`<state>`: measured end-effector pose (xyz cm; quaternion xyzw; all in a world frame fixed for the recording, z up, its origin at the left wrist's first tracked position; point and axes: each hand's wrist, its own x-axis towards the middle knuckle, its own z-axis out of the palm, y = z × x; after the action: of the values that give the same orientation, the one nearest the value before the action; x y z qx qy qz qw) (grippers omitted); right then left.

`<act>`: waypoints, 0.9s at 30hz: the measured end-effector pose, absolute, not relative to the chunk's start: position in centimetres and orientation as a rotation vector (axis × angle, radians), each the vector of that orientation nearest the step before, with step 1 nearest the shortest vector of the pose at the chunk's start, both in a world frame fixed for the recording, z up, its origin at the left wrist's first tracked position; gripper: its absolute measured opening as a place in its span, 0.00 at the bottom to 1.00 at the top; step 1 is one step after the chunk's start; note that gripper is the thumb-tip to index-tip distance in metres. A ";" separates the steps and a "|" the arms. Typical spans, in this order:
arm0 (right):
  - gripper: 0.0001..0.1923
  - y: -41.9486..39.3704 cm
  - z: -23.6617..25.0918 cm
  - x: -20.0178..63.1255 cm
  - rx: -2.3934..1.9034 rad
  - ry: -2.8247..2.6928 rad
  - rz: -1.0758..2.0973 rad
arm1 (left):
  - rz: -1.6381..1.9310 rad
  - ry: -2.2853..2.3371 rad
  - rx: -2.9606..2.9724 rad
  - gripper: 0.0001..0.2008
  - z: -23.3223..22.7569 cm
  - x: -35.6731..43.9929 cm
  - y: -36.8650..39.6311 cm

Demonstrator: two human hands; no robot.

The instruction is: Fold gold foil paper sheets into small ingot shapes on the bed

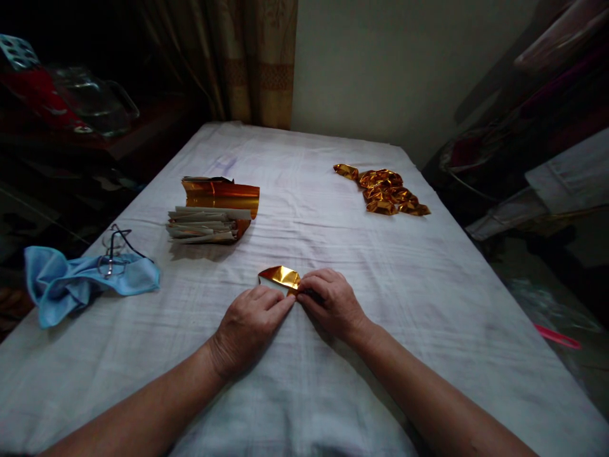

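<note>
Both hands rest on the sheet (304, 190), a white cloth spread over the flat surface, close to the near edge and at its middle. Between them lies the foil (280, 277), a small gold piece, partly folded, with a silvery underside showing at its left corner.

Left hand (250, 324): palm down on the sheet, fingers stretched toward the foil, fingertips (280, 301) pressing on its near edge. Not closed around it; a flat press rather than a hold.

Right hand (333, 301): knuckles up, fingers curled, thumb and forefinger pinched on the foil's right corner. The two hands touch at the fingertips just below the foil.

Foil relative to the grip: it lies just beyond the fingertips of both hands, most of it uncovered, only the near edge and right corner under the fingers. It rests flat on the sheet, not lifted.

Other things, placed from the foil:
- stack (214, 212), gold and white sheets, beyond it to the left, well apart.
- pile (385, 190) of folded gold pieces, beyond it to the right, well apart.
- blue cloth (80, 279) with glasses (114, 254) lying on it, far left, at the sheet's edge.
</note>
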<state>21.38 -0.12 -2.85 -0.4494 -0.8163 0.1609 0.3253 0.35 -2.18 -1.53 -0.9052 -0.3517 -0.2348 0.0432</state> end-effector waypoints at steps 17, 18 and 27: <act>0.13 -1.2 -1.7 22.7 -0.963 -2.459 0.125 | -0.630 -1.022 -2.844 0.13 -1.1 -0.2 -2.2; 0.13 -1.3 -1.6 22.9 -0.958 -2.476 0.117 | -0.628 -1.011 -2.843 0.13 -1.0 -0.3 -2.2; 0.15 -1.9 -0.9 22.8 -0.974 -2.600 0.079 | -0.586 -0.941 -2.869 0.13 -0.6 -1.4 -2.7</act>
<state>22.84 -1.93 -0.87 -0.3450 -0.9206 0.0278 0.1808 -1.38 -2.69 -0.60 -0.9322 -0.3059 -0.1904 0.0331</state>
